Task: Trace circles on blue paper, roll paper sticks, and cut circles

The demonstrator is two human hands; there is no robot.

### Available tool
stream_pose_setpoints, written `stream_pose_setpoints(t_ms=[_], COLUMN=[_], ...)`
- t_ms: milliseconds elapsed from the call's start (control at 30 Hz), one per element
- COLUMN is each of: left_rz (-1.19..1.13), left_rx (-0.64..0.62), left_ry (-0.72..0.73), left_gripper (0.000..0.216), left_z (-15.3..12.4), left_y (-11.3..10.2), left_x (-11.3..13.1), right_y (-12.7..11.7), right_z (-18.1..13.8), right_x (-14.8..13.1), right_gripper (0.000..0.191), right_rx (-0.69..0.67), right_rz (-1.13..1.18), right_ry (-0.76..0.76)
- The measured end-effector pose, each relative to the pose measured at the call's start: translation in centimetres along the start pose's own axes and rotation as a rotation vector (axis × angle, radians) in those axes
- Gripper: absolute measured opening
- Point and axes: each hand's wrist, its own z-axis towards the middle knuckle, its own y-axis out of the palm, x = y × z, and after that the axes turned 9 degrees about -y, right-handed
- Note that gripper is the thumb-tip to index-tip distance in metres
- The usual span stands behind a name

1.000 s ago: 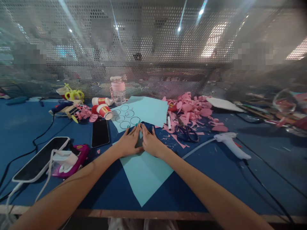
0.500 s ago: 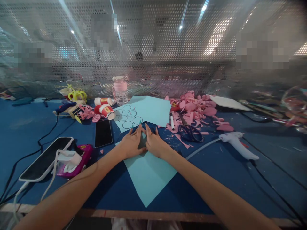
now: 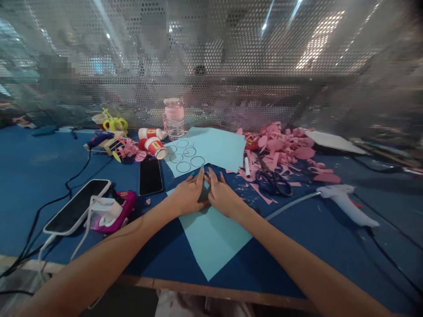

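Note:
My left hand (image 3: pixel 187 193) and my right hand (image 3: pixel 223 194) meet at the far part of a light blue paper sheet (image 3: pixel 211 242). Both thumbs come together on the near side, while the index fingers stretch forward and nearly touch. A shaded bit of the paper shows between the palms. Its far edge is partly covered by my fingers, which grip it from both sides. Just beyond my fingertips lies another blue sheet (image 3: pixel 224 145), beside one with several black circles drawn on it (image 3: pixel 183 167).
Right: pink paper scraps (image 3: pixel 280 145), a marker (image 3: pixel 246 165), scissors (image 3: pixel 274 182) and a white glue gun (image 3: pixel 350 204) with its cord. Left: a black phone (image 3: pixel 151 177), a white-framed device (image 3: pixel 77 207), a purple case (image 3: pixel 127 211), paper cups (image 3: pixel 156 148). A bottle (image 3: pixel 174 119) stands before the perforated screen (image 3: pixel 211 57).
The whole view has shifted, so the table's things appear slightly farther right and higher. My hands stay together on the blue sheet, with only slight finger movement.

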Motion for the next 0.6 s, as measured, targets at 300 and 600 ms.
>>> stream_pose_setpoints(t_ms=[300, 600], left_rz=[-0.081, -0.094], left_rx=[0.011, 0.016], left_ry=[-0.017, -0.011], left_gripper=[0.097, 0.095], left_z=[-0.1, -0.1], left_y=[0.6, 0.9], left_x=[-0.3, -0.2], right_y=[0.8, 0.4], right_z=[-0.1, 0.0], right_x=[0.4, -0.3], right_gripper=[0.077, 0.080], right_rx=[0.052, -0.016], right_rz=[-0.026, -0.085], right_ry=[0.008, 0.078])
